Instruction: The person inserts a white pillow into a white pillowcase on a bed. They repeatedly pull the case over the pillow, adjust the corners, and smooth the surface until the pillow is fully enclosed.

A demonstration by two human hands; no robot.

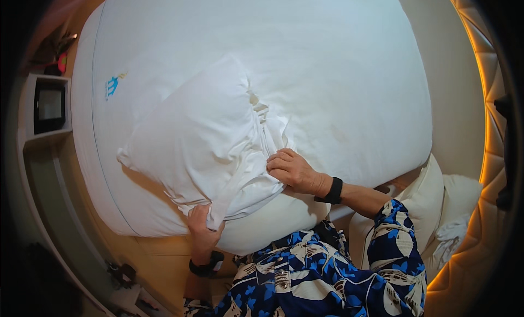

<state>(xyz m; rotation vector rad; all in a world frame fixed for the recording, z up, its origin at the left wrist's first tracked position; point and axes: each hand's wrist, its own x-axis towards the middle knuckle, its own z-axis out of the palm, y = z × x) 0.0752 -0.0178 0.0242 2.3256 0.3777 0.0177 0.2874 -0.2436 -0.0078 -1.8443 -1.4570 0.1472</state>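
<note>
A white pillowcase (202,126) is pulled partway over a cream pillow (256,232), whose bare end sticks out toward my body. Its open edge lies bunched in folds between my hands. My left hand (203,229) is closed on the near left corner of the pillowcase's edge. On the right, the fingers of my right hand (292,169) are curled round the gathered cloth at the other side of the opening. The covered part rests on the white bed (338,88), its far corner pointing away from me.
More cream pillows (420,202) lean at the right beside a lit, padded headboard (491,126). A crumpled white cloth (452,238) lies near them. Along the left runs a shelf unit (50,129) with a dark box-like opening. Wooden floor (158,257) shows at the bed's near left.
</note>
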